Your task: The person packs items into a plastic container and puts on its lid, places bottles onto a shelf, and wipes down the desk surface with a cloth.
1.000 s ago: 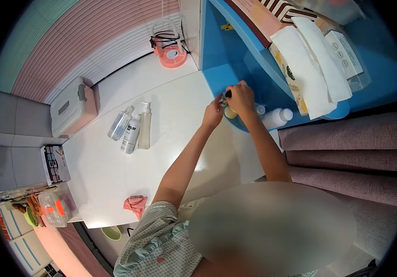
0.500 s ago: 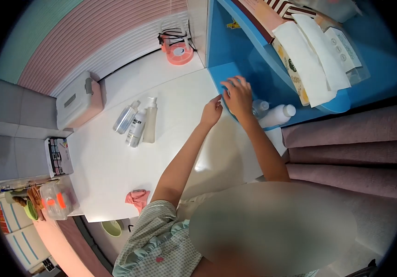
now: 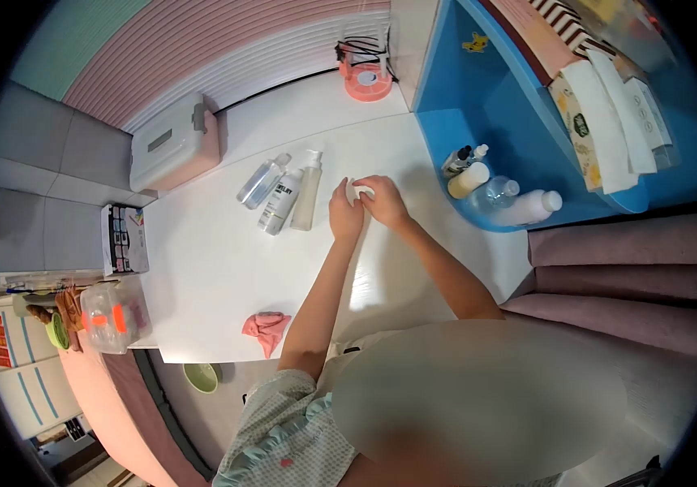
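Over the white table point(image 3: 227, 276), my left hand point(image 3: 346, 213) and my right hand point(image 3: 383, 201) are close together, fingers curled around a small white piece point(image 3: 357, 191). It looks thin and soft, but its exact kind is unclear. To the left of my hands a clear bottle point(image 3: 262, 183), a white printed bottle point(image 3: 280, 203) and a frosted pump bottle point(image 3: 307, 191) lie side by side.
On the right, a blue shelf point(image 3: 438, 122) holds a clear round bottle point(image 3: 498, 193), a white bottle point(image 3: 535, 208) and several small bottles. A tissue box point(image 3: 580, 134) sits on it. A pink cloth point(image 3: 266, 330), a pink-and-white case point(image 3: 174, 150) and a pink stand point(image 3: 367, 83) are around the table.
Both hands have moved left from the blue shelf to above the table and come together. The white piece now shows between them. The camera view has shifted, too.
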### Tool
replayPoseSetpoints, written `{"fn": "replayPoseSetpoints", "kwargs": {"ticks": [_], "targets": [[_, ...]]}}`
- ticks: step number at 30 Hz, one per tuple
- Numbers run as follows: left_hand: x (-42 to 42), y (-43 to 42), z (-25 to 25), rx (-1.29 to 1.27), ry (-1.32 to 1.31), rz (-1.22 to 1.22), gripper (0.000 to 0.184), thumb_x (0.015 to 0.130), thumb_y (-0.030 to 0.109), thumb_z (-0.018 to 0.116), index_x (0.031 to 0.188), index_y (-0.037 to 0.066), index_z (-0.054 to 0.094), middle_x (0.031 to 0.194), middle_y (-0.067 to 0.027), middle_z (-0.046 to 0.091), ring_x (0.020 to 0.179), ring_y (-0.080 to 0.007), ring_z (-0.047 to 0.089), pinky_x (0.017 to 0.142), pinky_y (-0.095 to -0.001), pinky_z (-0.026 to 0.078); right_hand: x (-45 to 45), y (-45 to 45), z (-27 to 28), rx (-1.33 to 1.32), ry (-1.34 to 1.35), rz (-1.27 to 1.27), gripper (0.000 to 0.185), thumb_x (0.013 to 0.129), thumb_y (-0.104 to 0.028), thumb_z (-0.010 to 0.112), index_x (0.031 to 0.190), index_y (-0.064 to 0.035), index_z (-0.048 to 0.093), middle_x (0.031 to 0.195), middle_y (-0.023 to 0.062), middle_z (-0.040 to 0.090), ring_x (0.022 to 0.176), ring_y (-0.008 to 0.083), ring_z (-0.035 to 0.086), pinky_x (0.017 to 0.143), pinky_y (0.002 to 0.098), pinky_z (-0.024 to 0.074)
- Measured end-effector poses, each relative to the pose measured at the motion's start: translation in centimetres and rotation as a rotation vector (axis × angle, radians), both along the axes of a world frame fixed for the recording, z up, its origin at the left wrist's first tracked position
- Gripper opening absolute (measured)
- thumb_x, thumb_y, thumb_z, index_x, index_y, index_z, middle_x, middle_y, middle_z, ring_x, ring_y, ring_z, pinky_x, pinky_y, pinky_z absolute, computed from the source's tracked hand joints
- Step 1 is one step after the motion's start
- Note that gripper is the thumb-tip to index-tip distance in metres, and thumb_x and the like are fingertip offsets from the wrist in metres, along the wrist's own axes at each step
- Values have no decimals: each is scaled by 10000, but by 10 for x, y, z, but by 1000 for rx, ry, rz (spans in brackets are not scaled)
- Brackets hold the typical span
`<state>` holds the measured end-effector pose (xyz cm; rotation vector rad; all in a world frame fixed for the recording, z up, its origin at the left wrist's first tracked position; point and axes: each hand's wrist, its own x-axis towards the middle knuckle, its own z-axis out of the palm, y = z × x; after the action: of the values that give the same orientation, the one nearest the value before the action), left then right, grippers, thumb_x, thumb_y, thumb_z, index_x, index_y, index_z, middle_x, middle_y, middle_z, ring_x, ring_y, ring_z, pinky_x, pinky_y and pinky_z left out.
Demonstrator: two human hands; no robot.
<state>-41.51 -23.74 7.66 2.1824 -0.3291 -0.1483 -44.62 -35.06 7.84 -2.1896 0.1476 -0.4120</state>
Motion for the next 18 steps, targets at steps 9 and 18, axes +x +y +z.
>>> {"fn": "replayPoseSetpoints", "kwargs": {"ticks": [9, 18], "targets": [[33, 87, -19, 288, -144, 108, 477, 764, 101, 584, 1229, 34, 506, 1195, -156, 542, 1037, -348, 542, 871, -406, 454, 56, 62, -54, 362, 319, 18, 268, 819, -176, 628, 1028, -10, 643, 907, 120, 674, 809, 200, 648, 742, 296, 511], [46, 114, -33, 276, 21, 41, 580, 668, 200, 739, 1204, 75, 554, 1171, -128, 575, 1036, -309, 559, 851, -386, 466, 103, 69, -57, 285, 712, -87, 479, 714, -481, 681, 757, -4, 656, 677, 83, 645, 599, 180, 618, 544, 315, 476]]}}
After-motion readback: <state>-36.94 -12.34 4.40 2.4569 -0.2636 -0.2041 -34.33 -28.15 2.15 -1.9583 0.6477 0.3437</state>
